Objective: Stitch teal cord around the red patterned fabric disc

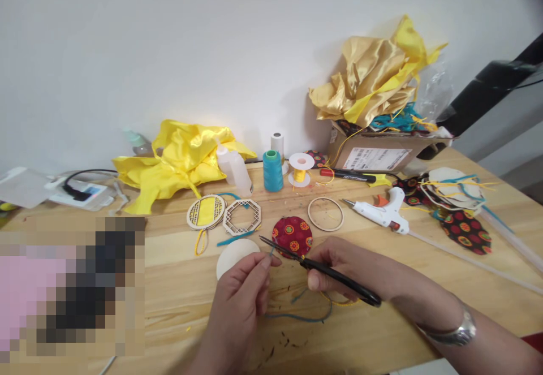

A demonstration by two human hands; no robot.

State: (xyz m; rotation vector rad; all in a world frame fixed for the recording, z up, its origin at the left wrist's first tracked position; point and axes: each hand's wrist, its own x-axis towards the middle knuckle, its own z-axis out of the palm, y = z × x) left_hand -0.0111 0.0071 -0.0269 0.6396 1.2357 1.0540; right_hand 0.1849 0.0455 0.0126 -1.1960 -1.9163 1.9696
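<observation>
My left hand (246, 293) is closed in a pinch on a thin teal cord (311, 319), whose tail curls over the table below. In my right hand (339, 267) are black-handled scissors (339, 277), with the blades pointing left, close to the left fingertips and the short cord end there. Beneath the blades lies a round red flower-patterned fabric piece (292, 235). A white disc (231, 253) sits partly behind my left hand. An octagonal wooden frame (241, 217) and a round wooden frame with yellow fabric (206, 212) lie beyond; a thin wooden ring (326, 214) is to the right.
A white glue gun (382, 210) with a long glue stick lies at right. Behind stand a teal thread cone (273, 172), a yellow cord spool (300, 174) and plastic bottles (237, 172). A cardboard box (373, 151) overflows with fabric; yellow satin (178, 163) is heaped at left.
</observation>
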